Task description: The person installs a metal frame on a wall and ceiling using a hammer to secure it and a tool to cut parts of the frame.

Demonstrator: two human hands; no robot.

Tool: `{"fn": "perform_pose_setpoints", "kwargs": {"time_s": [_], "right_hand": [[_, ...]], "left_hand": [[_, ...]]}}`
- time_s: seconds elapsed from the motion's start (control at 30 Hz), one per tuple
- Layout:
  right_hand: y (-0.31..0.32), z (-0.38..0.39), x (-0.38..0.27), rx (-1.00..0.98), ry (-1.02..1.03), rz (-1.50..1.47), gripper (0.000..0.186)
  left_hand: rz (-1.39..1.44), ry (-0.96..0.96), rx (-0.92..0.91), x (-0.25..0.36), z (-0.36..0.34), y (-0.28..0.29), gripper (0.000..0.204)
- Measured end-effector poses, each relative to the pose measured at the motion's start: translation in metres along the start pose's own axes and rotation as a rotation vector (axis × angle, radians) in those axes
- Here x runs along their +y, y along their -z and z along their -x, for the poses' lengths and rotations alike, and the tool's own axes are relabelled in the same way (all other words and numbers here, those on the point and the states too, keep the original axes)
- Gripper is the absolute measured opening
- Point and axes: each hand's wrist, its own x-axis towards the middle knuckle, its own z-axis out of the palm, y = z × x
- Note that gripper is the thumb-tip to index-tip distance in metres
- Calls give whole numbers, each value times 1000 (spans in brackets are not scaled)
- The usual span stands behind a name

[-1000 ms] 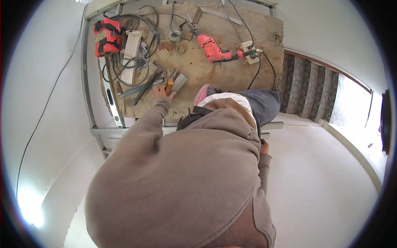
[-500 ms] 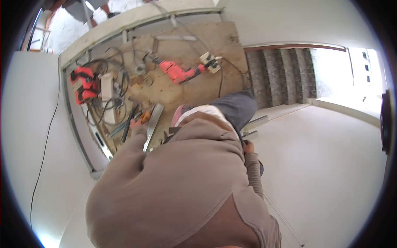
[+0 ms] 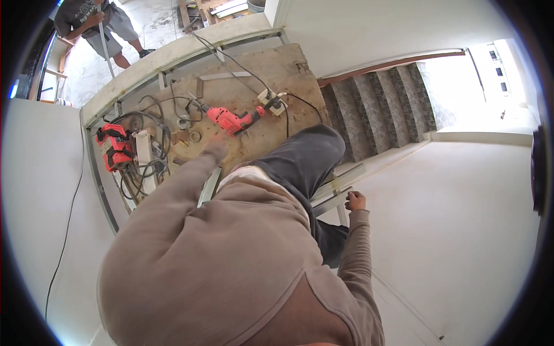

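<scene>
My left hand (image 3: 217, 146), smeared by motion, reaches over a worn wooden board (image 3: 271, 63), just below a red power drill (image 3: 231, 120). Its fingers are too blurred to read. The drill lies on its side, its bit pointing left and its handle end beside a pale power socket block (image 3: 271, 102) with cables plugged in. My right hand (image 3: 355, 200) is out to the right with curled fingers, close to a metal channel (image 3: 332, 203); whether it holds anything is hidden. A roll of tape (image 3: 195, 136) sits left of the drill.
A red and black tool (image 3: 115, 147) stands at the left among tangled black cables. Metal framing (image 3: 106, 190) borders the board. Stone-patterned steps (image 3: 381, 106) descend on the right. Beyond the far ledge, another person (image 3: 104, 29) holds a pole.
My left hand has left the hand tools on the board's near left and moved up toward the drill. My right hand has come out from beside my body. The view has shifted.
</scene>
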Motion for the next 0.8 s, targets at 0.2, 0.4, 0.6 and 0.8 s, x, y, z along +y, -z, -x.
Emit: {"fn": "perform_pose_setpoints", "kwargs": {"time_s": [0.2,0.4,0.6,0.8], "right_hand": [[-26,-9,13,-66,-64,-100,26],[-35,-65,75,34,226,528,37],[-19,-106,19,348,-77,301,38],[-62,22,149,239,-486,349,76]], "left_hand": [[-694,-50,-110,62,-90,-1,96],[-646,-114,-351,101,-124,11,84],[355,93,-338,-64,-179,-17,35],[-349,-456,-367,-128,-206,-60,34]]}}
